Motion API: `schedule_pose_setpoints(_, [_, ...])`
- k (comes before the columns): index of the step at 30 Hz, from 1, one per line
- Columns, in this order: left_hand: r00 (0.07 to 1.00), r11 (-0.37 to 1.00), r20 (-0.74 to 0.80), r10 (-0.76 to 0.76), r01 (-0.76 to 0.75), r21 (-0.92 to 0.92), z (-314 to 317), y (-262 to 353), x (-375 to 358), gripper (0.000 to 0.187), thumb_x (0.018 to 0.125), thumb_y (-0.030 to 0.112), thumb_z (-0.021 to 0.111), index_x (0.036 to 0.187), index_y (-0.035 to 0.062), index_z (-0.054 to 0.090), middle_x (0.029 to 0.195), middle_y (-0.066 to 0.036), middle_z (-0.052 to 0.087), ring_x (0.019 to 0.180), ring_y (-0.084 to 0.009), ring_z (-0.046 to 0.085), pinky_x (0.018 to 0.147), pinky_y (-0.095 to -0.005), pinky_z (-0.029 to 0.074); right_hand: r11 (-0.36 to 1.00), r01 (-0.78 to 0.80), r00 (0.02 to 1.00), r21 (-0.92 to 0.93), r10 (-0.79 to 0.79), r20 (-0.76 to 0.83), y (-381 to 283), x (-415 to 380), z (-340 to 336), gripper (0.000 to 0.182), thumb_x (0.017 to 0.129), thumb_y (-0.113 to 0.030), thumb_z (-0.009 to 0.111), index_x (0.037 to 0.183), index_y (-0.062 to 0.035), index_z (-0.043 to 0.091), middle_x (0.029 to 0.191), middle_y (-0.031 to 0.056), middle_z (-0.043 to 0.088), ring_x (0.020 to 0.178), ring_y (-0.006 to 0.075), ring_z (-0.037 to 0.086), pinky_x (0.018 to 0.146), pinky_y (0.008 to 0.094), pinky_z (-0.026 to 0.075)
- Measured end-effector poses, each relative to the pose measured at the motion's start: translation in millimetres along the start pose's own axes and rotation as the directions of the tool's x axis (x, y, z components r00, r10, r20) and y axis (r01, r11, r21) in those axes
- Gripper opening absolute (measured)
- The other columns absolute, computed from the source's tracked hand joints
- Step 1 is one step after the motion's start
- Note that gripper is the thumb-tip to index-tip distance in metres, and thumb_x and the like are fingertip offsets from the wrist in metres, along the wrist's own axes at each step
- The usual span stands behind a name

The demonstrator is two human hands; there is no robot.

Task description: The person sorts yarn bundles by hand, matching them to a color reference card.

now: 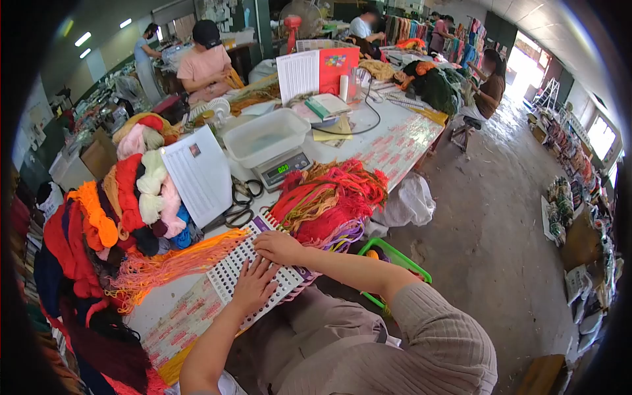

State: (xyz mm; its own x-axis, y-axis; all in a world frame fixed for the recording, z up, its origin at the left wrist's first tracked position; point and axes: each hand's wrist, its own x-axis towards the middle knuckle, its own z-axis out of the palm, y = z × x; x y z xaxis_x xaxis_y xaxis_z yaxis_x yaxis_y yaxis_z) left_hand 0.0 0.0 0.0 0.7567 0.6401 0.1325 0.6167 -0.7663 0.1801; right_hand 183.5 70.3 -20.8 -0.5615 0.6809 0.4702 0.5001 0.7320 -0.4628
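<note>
A white card with rows of dark holes (227, 276) lies at the table's near edge. My left hand (255, 286) rests on it with the fingers stretched out. My right hand (279, 247) lies flat near its upper part, just beyond my left fingertips. Orange and pink threads (181, 261) spread leftward from the card. Behind my right hand is a heap of red, orange and purple yarn (329, 197). Black-handled scissors (242, 201) lie beside a printed sheet (199, 172).
A digital scale (283, 169) carries a clear plastic tub (266, 137). Yarn skeins (135, 191) are piled at left. A green basket (395, 263) stands below the table edge at right. Several people work further back, one in a pink shirt (201, 68).
</note>
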Motion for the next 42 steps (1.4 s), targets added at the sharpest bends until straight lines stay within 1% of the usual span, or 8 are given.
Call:
schedule_pose_setpoints(7, [0.997,0.925,-0.036,-0.065,0.047,-0.378,12,-18,9,0.04,0.088,0.032,0.042,0.123,0.0129,0.052,0.131,-0.011,0.044,0.128,-0.0282,0.033,0.107,-0.046,0.016,1.0,0.004,0.999,-0.008,-0.004,-0.041,-1,-5,-6,0.023,0.085,-0.025,0.051,0.091,-0.0059,0.062,0.102,0.0088,0.059,0.104,0.0266,0.051,0.09,0.0378,0.039])
schedule_pose_setpoints(10, [0.906,0.157,0.236,-0.352,0.306,-0.939,5,-33,7,0.043,0.092,0.033,0.031,0.116,0.0082,0.058,0.118,-0.005,0.056,0.11,-0.0175,0.05,0.096,-0.0301,0.034,0.997,-0.028,1.0,0.065,0.027,0.008,-2,-4,-7,0.022,0.085,-0.025,0.049,0.084,-0.0037,0.057,0.092,0.0134,0.056,0.093,0.0306,0.051,0.083,0.0406,0.04])
schedule_pose_setpoints(14, [0.821,-0.544,0.334,-0.462,0.035,-0.838,11,-99,8,0.04,0.09,0.029,0.047,0.121,0.0039,0.051,0.121,-0.007,0.054,0.114,-0.0169,0.049,0.101,-0.0315,0.034,0.989,-0.053,0.996,0.14,0.042,0.079,18,-2,12,0.016,0.083,-0.017,0.049,0.086,-0.0025,0.056,0.092,0.0146,0.055,0.091,0.0326,0.052,0.081,0.0416,0.041])
schedule_pose_setpoints(24, [0.037,-0.087,0.092,-0.995,0.127,-0.988,-47,-198,-215,0.035,0.085,0.033,0.056,0.109,0.0078,0.058,0.102,-0.005,0.062,0.094,-0.0162,0.058,0.081,-0.0322,0.046,0.996,-0.069,0.979,-0.054,0.078,0.191,0,11,-1,0.023,0.081,-0.012,0.055,0.101,-0.0019,0.062,0.112,0.0141,0.059,0.11,0.0333,0.05,0.097,0.0422,0.035])
schedule_pose_setpoints(28, [-0.021,0.151,-0.161,-0.987,0.246,-0.957,-126,-177,-282,0.028,0.087,0.028,0.056,0.105,0.0069,0.061,0.092,-0.001,0.065,0.08,-0.0108,0.06,0.068,-0.0244,0.048,0.966,-0.174,0.967,0.191,0.13,0.22,-1,15,2,0.027,0.082,-0.007,0.055,0.108,-0.001,0.058,0.116,0.0121,0.057,0.113,0.0276,0.048,0.099,0.0365,0.033])
schedule_pose_setpoints(32, [-0.13,0.493,-0.665,-0.735,0.571,-0.657,-206,-217,-356,0.022,0.083,0.02,0.058,0.099,0.008,0.066,0.09,-0.004,0.067,0.078,-0.0131,0.062,0.065,-0.0271,0.049,0.52,-0.547,0.833,0.656,0.418,0.363,-12,28,-25,0.032,0.091,-0.012,0.049,0.12,0.0025,0.05,0.119,0.0108,0.054,0.112,0.0173,0.05,0.098,0.0294,0.034])
schedule_pose_setpoints(39, [-0.491,-0.373,-0.71,-0.505,0.866,-0.334,-258,-286,-429,0.048,0.073,0.036,0.062,0.111,0.0066,0.057,0.109,-0.02,0.058,0.1,-0.0322,0.059,0.087,-0.0411,0.047,0.508,-0.415,0.858,0.755,0.496,0.138,-29,34,-55,0.02,0.091,-0.012,0.049,0.102,0.0025,0.057,0.095,0.0084,0.06,0.089,0.0172,0.058,0.084,0.0307,0.048])
schedule_pose_setpoints(42, [-0.547,-0.102,-0.64,-0.54,0.797,-0.596,-258,-284,-431,0.033,0.077,0.024,0.058,0.104,0.0049,0.06,0.109,-0.018,0.06,0.102,-0.0301,0.058,0.089,-0.041,0.046,0.625,-0.361,0.919,0.692,0.365,0.151,-64,36,-61,0.014,0.089,-0.004,0.05,0.098,0.0027,0.058,0.09,0.0083,0.062,0.082,0.0149,0.059,0.077,0.0264,0.047])
